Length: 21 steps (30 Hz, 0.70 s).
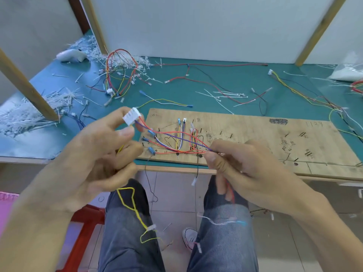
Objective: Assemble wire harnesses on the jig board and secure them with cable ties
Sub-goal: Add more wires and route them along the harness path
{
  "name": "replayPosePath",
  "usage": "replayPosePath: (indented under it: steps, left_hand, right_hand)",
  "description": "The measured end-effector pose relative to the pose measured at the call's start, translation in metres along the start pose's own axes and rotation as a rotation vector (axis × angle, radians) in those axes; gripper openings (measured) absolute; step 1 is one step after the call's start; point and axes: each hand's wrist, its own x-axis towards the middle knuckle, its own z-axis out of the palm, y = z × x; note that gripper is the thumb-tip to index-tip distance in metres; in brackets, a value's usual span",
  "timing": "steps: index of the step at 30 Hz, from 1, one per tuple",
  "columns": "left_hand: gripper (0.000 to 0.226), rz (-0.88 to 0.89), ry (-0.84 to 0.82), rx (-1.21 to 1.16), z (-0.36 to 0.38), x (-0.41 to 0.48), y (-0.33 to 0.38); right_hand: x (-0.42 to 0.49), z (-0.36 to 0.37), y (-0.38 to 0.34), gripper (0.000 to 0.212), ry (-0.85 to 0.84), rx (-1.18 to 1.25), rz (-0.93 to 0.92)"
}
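Jig board [255, 138] lies centre-right on table [225, 79]. Harness bundle [119, 71] behind it, upper left; cable-tie scraps [29, 112] far left. Before board's left end: left hand [98, 154] holds connector [132, 116], right hand [245, 167] pinches wires [176, 138] strung between them.

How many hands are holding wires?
2. The left hand grips the white connector; the right hand pinches the purple wire running from it.

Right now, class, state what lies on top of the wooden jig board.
Coloured wires with blue terminals lie on the left part of the jig board; handwritten marks dot the rest. The right hand, pinching wires, hides part of the near edge.
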Motion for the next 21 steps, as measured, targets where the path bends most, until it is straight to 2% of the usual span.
replayPosePath:
  steps: [3, 6, 8, 10, 13, 15, 18, 21]
  left_hand:
    - [0.046, 0.086, 0.110, 0.107, -0.003, -0.008, -0.017]
    - [0.034, 0.228, 0.363, 0.268, -0.004, 0.001, -0.036]
    - [0.026, 0.245, 0.445, 0.308, -0.012, 0.007, -0.044]
    - [0.016, 0.230, 0.463, 0.328, -0.023, 0.011, -0.048]
    - [0.019, 0.182, 0.451, 0.345, -0.034, 0.017, -0.048]
    - [0.019, 0.156, 0.480, 0.319, -0.041, 0.021, -0.048]
    - [0.023, 0.131, 0.520, 0.284, -0.048, 0.025, -0.048]
    - [0.026, 0.155, 0.499, 0.252, -0.044, 0.029, -0.050]
  right_hand:
    - [0.004, -0.002, 0.004, 0.028, 0.045, 0.010, -0.001]
    - [0.016, 0.009, 0.008, 0.028, 0.073, 0.110, -0.031]
    - [0.026, 0.014, 0.017, 0.028, 0.158, 0.103, -0.012]
    - [0.037, 0.018, 0.027, 0.023, 0.224, 0.075, 0.028]
    - [0.047, 0.027, 0.037, 0.012, 0.247, 0.098, 0.045]
    - [0.049, 0.029, 0.042, 0.008, 0.198, 0.211, 0.074]
    - [0.050, 0.030, 0.046, 0.012, 0.056, 0.424, 0.145]
    - [0.049, 0.036, 0.045, 0.014, 0.013, 0.459, 0.107]
